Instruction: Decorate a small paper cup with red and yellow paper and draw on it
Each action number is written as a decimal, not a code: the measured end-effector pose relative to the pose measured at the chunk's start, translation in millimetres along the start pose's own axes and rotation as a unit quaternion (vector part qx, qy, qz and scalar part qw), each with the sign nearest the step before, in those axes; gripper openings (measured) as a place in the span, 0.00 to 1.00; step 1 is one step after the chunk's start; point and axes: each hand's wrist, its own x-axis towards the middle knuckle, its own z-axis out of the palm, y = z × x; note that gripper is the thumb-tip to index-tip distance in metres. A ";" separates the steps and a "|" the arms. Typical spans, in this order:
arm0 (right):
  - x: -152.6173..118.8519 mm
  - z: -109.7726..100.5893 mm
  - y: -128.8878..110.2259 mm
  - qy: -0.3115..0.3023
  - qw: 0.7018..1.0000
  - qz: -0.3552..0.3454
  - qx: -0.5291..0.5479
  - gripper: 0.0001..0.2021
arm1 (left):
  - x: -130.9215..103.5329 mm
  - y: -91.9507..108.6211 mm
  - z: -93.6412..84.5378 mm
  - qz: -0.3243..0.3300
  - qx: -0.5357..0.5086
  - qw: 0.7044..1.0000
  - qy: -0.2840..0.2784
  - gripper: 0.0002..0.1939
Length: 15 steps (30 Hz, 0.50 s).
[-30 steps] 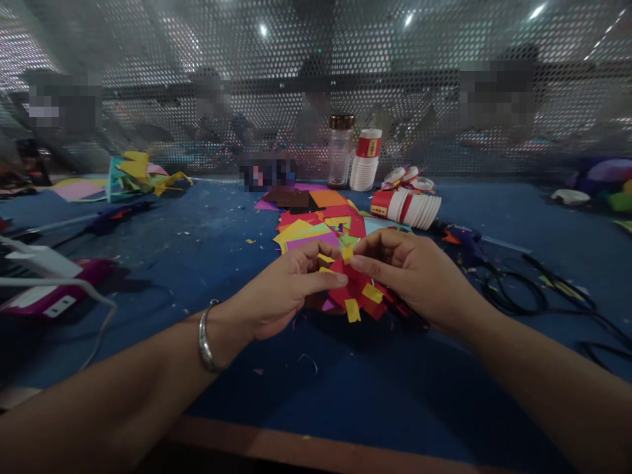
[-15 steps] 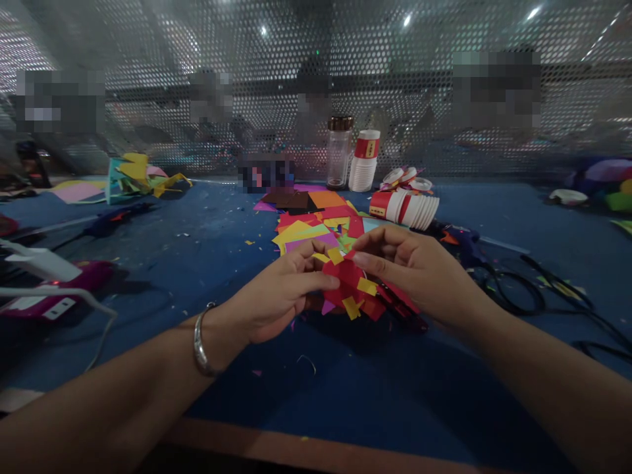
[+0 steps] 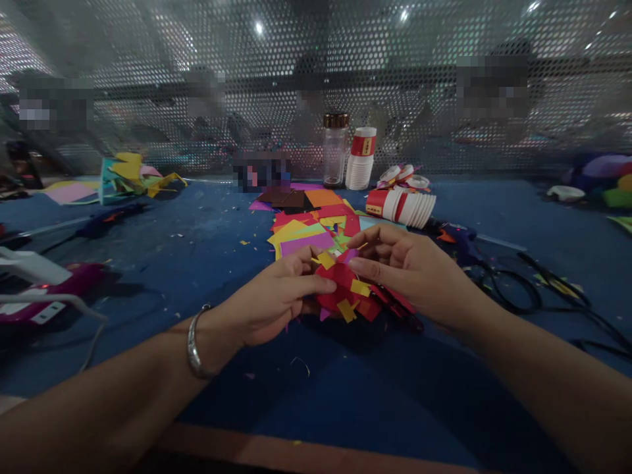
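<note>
A red paper piece (image 3: pixel 340 278) with small yellow strips on it is pinched between the thumb and fingers of my left hand (image 3: pixel 286 289), which has a silver bracelet at the wrist. At its upper right edge, my right hand (image 3: pixel 395 266) has its thumb and index finger closed on a small purple paper piece (image 3: pixel 350 255). Just behind the hands lies a pile of coloured paper sheets (image 3: pixel 301 240). Something dark and long, partly hidden, lies below my right hand.
Stacked paper cups (image 3: pixel 361 161), more cups lying sideways (image 3: pixel 402 207) and a glass bottle (image 3: pixel 335 155) stand or lie behind. A glue gun (image 3: pixel 459 243) with black cable is right; another (image 3: pixel 106 220) is left, near a magenta power strip (image 3: pixel 59 289).
A purple piece now shows at my right fingertips, where red showed before. The view has shifted slightly, and both hands keep nearly the same pose.
</note>
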 end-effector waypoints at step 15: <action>0.3 -0.7 0.4 0.016 0.999 0.033 0.033 0.20 | -13.4 5.8 3.1 0.226 0.173 0.933 0.222 0.15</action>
